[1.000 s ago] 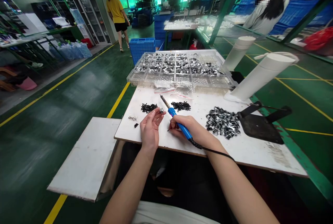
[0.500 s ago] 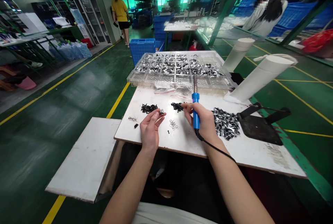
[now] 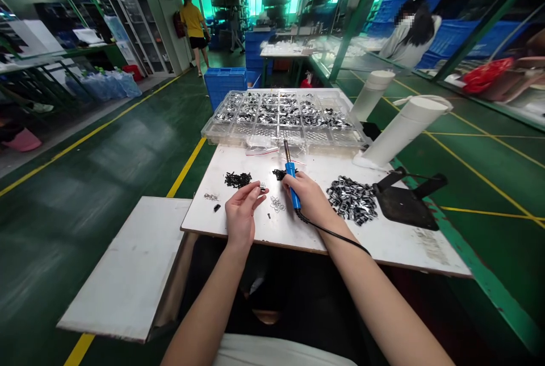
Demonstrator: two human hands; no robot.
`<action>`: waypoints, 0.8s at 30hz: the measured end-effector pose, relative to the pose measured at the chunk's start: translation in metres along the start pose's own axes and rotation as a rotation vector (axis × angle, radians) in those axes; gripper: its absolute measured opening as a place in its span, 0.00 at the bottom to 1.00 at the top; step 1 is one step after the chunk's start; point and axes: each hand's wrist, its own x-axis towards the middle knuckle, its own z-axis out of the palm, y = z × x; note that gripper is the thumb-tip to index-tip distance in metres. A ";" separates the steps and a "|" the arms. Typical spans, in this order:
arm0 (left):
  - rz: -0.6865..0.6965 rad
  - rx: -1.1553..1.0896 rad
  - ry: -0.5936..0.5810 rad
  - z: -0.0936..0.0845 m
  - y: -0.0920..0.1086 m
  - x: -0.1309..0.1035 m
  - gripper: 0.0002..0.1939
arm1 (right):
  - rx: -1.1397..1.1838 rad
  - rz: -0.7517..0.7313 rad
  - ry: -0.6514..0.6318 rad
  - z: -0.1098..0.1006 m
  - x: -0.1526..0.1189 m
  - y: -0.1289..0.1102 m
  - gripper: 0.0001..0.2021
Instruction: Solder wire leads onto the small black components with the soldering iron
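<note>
Now that the right hand (image 3: pixel 307 193) has moved from above the loose scatter of thin silvery wire pieces (image 3: pixel 277 203) to just beside the right-hand heap of small black parts (image 3: pixel 279 174), the wire pieces lie uncovered; the shift suggests that the work has turned to those black parts. The pencil-shaped soldering iron with a blue plastic handle (image 3: pixel 292 175) has swung from nearly upright to a leftward lean, its metal tip pointing away from the person. The right fingers are closed around its handle; whether their tips also pinch a black part cannot be told, as hand and iron hide them. The left hand (image 3: pixel 240 213), little changed, is raised over the white board tabletop (image 3: pixel 395 247), thumb and forefinger clamped on a small silvery part (image 3: pixel 263 186). This part is near the left-hand heap of small black parts (image 3: pixel 237 179). Both forearms reach forward, converging toward the board's middle.
</note>
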 end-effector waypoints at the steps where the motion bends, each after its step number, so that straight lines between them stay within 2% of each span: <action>1: 0.000 0.000 -0.003 0.000 0.000 0.000 0.12 | -0.001 -0.006 0.002 0.000 -0.001 0.000 0.10; 8: -0.003 0.005 -0.025 -0.002 0.000 0.000 0.13 | 0.109 -0.027 0.111 0.001 -0.005 0.003 0.07; 13: -0.009 0.014 -0.017 -0.001 0.001 0.000 0.13 | 0.133 -0.005 0.055 0.003 -0.005 0.005 0.06; 24: -0.003 0.056 -0.042 0.000 0.002 -0.002 0.13 | 0.105 0.007 0.037 0.004 -0.005 0.002 0.08</action>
